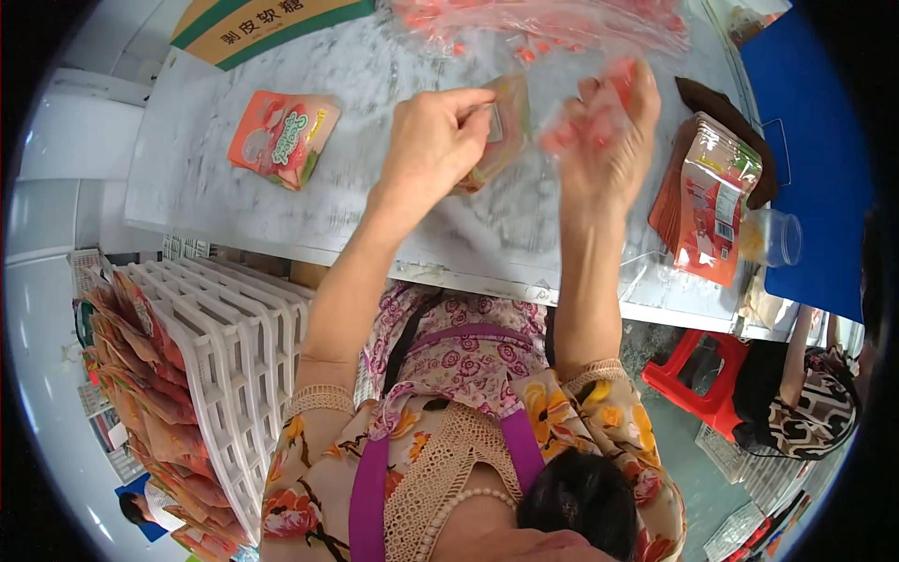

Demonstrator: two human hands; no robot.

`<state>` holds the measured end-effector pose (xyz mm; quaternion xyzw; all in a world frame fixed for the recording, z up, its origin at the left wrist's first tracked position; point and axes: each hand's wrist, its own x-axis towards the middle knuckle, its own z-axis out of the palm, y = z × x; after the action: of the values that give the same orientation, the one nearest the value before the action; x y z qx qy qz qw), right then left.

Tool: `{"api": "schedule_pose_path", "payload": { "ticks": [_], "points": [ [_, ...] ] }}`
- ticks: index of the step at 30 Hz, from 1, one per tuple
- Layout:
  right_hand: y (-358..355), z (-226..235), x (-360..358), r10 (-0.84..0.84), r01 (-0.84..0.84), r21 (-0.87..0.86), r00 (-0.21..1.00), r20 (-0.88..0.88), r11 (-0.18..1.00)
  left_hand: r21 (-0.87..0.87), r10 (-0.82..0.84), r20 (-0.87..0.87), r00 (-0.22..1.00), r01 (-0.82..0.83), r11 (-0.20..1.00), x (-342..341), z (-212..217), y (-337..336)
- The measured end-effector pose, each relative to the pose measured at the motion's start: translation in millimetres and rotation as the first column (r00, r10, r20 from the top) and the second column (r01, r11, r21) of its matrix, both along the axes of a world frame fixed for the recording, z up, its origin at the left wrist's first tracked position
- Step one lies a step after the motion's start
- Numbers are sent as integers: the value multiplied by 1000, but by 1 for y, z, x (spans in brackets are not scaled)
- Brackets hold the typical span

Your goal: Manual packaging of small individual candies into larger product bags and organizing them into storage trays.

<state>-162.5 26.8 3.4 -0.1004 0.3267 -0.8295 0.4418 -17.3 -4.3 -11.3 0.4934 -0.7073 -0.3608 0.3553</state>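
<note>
Floral-sleeved forearms rose to the table, where the left hand (435,140) pinched open a small orange-green foil pouch (501,131) above the white marbled tabletop (375,75). The right hand (609,122) clutched blurred red candies (585,126); a loose grip or tilted pouch might have spilled them.

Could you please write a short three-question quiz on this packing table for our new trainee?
1. True or false: the left hand holds a pouch open above the table.
2. Which lies alone on the table, off to the person's left? A) a filled pouch B) a pair of scissors C) a roll of tape
3. What stands beside the stack of empty pouches at the right?

Key:
1. True; the right hand is next to it with pink sweets.
2. A, the filled pouch.
3. A clear plastic cup.
</note>
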Motion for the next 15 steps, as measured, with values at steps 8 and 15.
{"api": "schedule_pose_path", "payload": {
  "ticks": [8, 15],
  "points": [
    [-12, -27, 28, 15, 19, 94, 939, -343, 995, 98, 68, -55, 996, -63, 993, -12, 2, -5],
    [-5, -26, 31, -37, 101, 78, 812, -582, 992, 56, 73, -38, 997, -71, 996, -11, 1, -4]
  ]
}}
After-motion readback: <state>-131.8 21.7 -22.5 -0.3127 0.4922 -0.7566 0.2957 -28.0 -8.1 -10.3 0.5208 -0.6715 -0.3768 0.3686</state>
